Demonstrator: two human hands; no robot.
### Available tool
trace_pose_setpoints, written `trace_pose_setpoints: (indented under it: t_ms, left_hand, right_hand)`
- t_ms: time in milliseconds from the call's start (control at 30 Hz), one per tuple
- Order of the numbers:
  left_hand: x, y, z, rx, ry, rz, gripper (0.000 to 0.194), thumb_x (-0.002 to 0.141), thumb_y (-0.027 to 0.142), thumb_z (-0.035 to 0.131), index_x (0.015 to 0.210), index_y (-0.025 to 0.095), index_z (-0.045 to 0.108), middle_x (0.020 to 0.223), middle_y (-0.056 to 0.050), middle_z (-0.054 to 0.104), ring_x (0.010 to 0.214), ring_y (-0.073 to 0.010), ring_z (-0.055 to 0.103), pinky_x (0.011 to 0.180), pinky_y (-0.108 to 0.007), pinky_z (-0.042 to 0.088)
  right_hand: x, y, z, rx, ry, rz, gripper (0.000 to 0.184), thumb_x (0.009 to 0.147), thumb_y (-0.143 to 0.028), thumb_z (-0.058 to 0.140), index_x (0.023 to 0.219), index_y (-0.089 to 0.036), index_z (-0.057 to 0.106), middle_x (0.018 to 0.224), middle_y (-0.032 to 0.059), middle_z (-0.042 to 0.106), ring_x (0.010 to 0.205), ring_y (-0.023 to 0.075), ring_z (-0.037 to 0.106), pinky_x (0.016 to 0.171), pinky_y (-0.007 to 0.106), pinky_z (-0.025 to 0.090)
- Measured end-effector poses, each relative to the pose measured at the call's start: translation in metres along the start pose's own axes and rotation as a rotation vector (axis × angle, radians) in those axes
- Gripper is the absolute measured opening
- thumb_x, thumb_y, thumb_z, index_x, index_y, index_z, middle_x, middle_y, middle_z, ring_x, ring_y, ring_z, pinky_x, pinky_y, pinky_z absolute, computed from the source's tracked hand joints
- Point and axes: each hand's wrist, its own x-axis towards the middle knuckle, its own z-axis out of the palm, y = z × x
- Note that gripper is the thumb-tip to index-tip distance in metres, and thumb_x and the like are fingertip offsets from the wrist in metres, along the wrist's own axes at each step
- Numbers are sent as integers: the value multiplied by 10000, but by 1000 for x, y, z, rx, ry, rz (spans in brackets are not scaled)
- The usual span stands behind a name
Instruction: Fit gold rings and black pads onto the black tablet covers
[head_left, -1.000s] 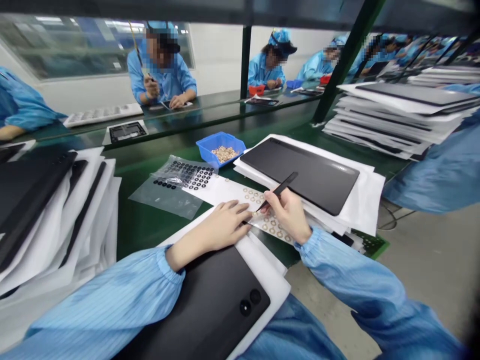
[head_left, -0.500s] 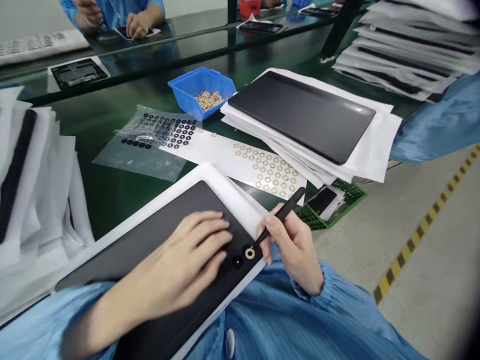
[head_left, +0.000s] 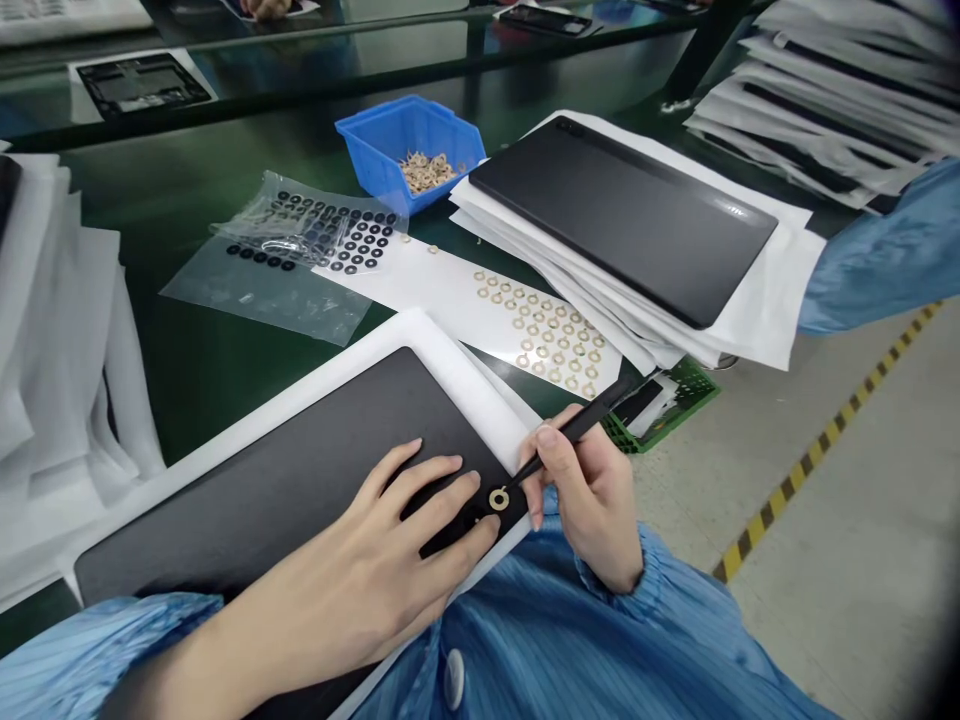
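Observation:
My right hand (head_left: 589, 490) grips black tweezers (head_left: 592, 415), their tip at the edge of a gold ring sticker (head_left: 499, 499). That ring lies over a camera lens at the corner of a dark tablet back cover (head_left: 300, 450). Spread across the cover is my left hand (head_left: 382, 560), fingers apart, one fingertip right beside the ring and hiding most of the second lens. White foam sheeting (head_left: 435, 340) lies under the cover. Beyond it is a white sticker sheet (head_left: 442, 290) with rows of gold rings (head_left: 555, 335).
A blue bin (head_left: 409, 140) holds small tan pieces. Clear plastic bags (head_left: 277, 290) with black rings lie left of it. Another tablet cover (head_left: 630, 220) tops a stack at the right. Foam-wrapped stacks stand at left (head_left: 67, 330) and far right (head_left: 817, 110). A green crate (head_left: 675, 405) sits below the table edge.
My right hand has moved with the tweezers from the sticker sheet to the cover's lens, bringing a gold ring. My left hand has come back from the sheet and slid toward the ring.

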Motion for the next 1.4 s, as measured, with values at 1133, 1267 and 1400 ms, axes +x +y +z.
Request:
trace_pose_setpoints:
  t_ms: [1133, 1267, 1400]
  left_hand:
    - [2, 0, 5, 22, 30, -27, 467, 923, 339, 559, 1367, 216, 481, 1262, -48, 576, 1219, -276, 449, 1144, -466, 158]
    - [5, 0, 3, 40, 32, -13, 469, 922, 348, 561, 1367, 222, 482, 1239, -34, 588, 1190, -263, 465, 1143, -444, 158]
    - [6, 1, 2, 61, 44, -10, 472, 920, 344, 564, 1364, 208, 481, 1214, -37, 596, 1162, -265, 476, 1139, -448, 158]
  right_hand:
    - [0, 13, -4, 28, -88, -375, 99, 963, -206, 464, 877, -190, 510, 733, -26, 542, 420, 30, 493, 374, 174, 385]
    - [2, 14, -1, 49, -78, -379, 116, 968, -211, 454, 868, -187, 508, 720, -30, 537, 409, 25, 474, 361, 167, 364]
    - [2, 16, 1, 49, -55, -386, 129, 969, -213, 448, 858, -184, 506, 710, -30, 539, 399, 22, 459, 360, 168, 361]
